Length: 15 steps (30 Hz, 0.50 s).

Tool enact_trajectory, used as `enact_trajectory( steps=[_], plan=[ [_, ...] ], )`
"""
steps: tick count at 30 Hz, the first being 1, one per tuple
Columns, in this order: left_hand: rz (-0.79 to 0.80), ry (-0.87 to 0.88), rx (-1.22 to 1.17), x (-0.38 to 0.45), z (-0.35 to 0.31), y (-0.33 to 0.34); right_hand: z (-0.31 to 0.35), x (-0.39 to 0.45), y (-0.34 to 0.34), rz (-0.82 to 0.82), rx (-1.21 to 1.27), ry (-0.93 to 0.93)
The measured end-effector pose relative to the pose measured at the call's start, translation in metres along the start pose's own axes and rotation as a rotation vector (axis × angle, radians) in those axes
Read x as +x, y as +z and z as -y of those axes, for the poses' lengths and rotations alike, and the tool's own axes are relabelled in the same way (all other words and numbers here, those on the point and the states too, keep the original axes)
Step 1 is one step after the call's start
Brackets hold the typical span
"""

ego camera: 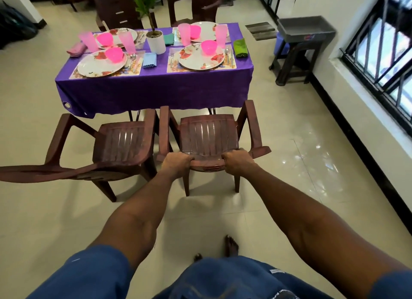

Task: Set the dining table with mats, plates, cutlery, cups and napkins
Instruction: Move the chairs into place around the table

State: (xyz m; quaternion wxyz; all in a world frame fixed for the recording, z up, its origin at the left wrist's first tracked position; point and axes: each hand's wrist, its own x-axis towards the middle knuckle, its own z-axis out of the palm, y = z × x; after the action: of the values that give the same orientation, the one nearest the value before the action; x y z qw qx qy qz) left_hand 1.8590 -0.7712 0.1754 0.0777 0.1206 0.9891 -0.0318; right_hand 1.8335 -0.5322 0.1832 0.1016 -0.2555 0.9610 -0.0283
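Brown chair top rail gripped by both hands' curled fingers.

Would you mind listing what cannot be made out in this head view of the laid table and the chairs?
- Fingertips of the left hand and right hand: curled under the backrest of the right chair.
- Cutlery by the near right plate: too small to count.
- Table legs: hidden by the purple tablecloth.
- Left chair: its near armrest is cut off by the left edge.
- Far chairs: cut off by the top edge.
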Motion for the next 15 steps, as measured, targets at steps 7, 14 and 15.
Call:
enact_trajectory(
  steps=[7,14,15],
  plan=[
    [-0.037,-0.031,0.006,-0.004,-0.008,-0.002,0.008,-0.001,0.006,-0.032,-0.058,0.09],
    [0.031,-0.117,-0.028,-0.006,-0.014,-0.003,0.029,-0.008,0.018,-0.062,-0.145,0.345],
    [0.034,-0.124,-0.025,-0.005,-0.014,-0.003,0.031,-0.008,0.018,-0.064,-0.145,0.361]
  ],
)
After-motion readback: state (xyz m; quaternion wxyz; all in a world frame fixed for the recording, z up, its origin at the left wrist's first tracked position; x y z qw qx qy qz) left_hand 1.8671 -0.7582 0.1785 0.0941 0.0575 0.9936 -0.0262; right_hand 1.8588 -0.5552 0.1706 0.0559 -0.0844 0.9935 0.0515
